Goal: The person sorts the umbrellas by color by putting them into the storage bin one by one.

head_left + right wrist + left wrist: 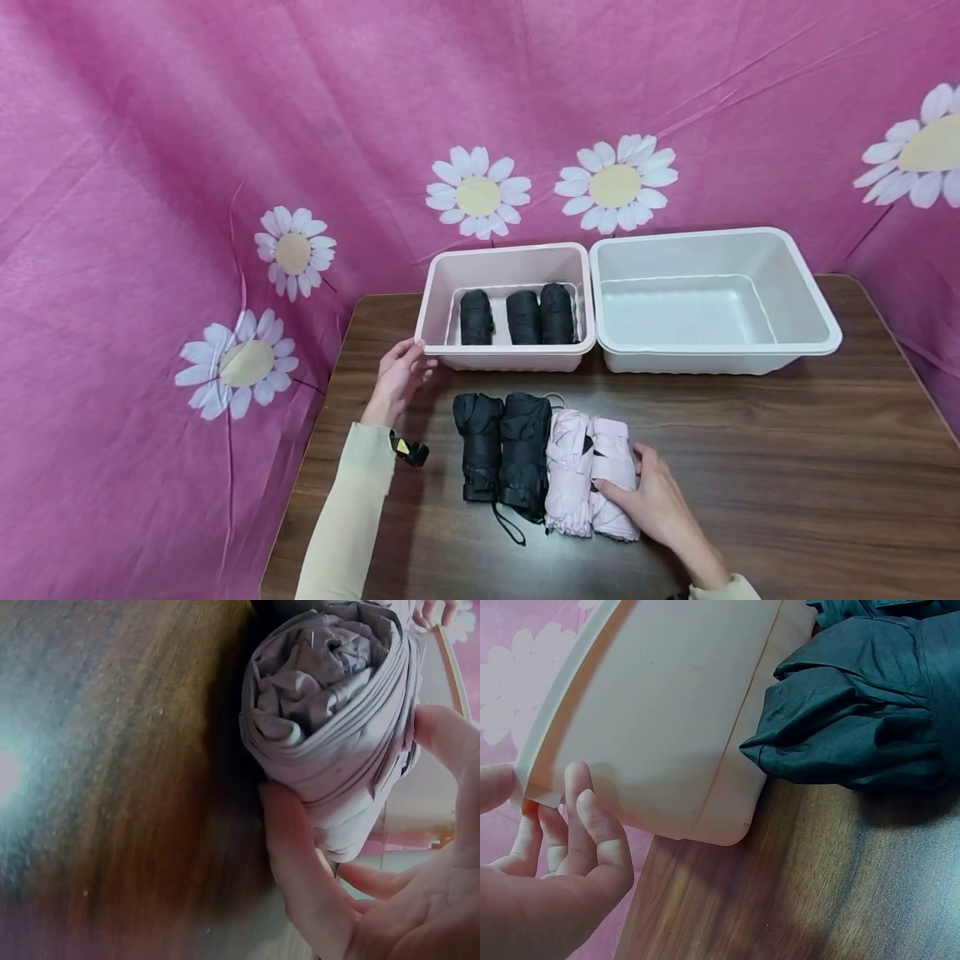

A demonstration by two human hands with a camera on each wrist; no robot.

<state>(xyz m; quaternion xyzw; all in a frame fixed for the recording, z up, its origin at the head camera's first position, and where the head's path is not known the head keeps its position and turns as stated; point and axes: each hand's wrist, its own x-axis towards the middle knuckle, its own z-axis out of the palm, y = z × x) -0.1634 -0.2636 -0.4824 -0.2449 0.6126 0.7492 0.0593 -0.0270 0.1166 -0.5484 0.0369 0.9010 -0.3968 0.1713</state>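
Observation:
My left hand (400,381) pinches the front left corner of the small pale pink bin (510,360); the left wrist view shows the thumb over the rim and fingers below it. In the bin lie three black rolled bundles (476,317). My right hand (660,504) grips the rightmost pink folded umbrella (611,475), thumb and fingers on opposite sides; its crumpled, pleated end (322,690) faces the right wrist camera. Left of it lies another pink folded umbrella (570,475), then two black folded umbrellas (525,450), side by side. A cord loop (512,527) trails from the black pair.
A larger white bin (712,360) stands right of the pink bin, close against it, with nothing inside. Both sit at the back of the brown wooden table (825,467). A pink curtain with daisies (375,125) hangs behind and to the left.

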